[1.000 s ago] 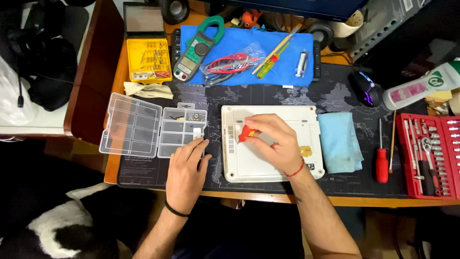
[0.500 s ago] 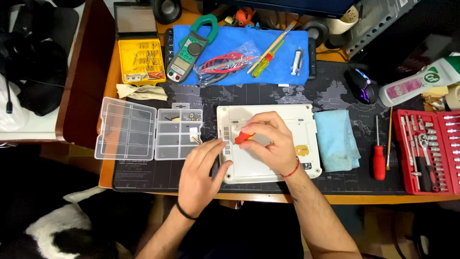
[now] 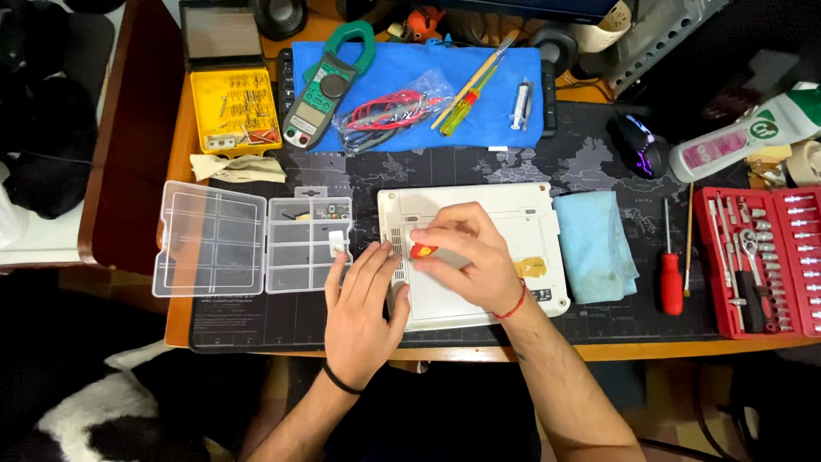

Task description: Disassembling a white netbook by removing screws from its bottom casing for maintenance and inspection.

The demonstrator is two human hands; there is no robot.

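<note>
A white laptop (image 3: pixel 513 214) lies bottom-up on the dark desk mat (image 3: pixel 291 312). My right hand (image 3: pixel 466 257) rests on its left half and holds a small red-handled screwdriver (image 3: pixel 422 251) pointing at the left edge. My left hand (image 3: pixel 363 304) lies flat with fingers spread against the laptop's left edge, holding nothing. A clear compartment box (image 3: pixel 252 241) stands open just left of my left hand, with small parts in its top cells.
A folded blue cloth (image 3: pixel 594 244), a red screwdriver (image 3: pixel 670 278) and a red socket set (image 3: pixel 765 257) lie to the right. At the back are a yellow parts case (image 3: pixel 233 107), a green clamp meter (image 3: pixel 329 81), a yellow screwdriver (image 3: pixel 466 101), a mouse (image 3: pixel 637 145) and a white bottle (image 3: pixel 740 133).
My left hand moved right from beside the clear box to the laptop's left edge. My right hand with the screwdriver shifted slightly toward that edge.
</note>
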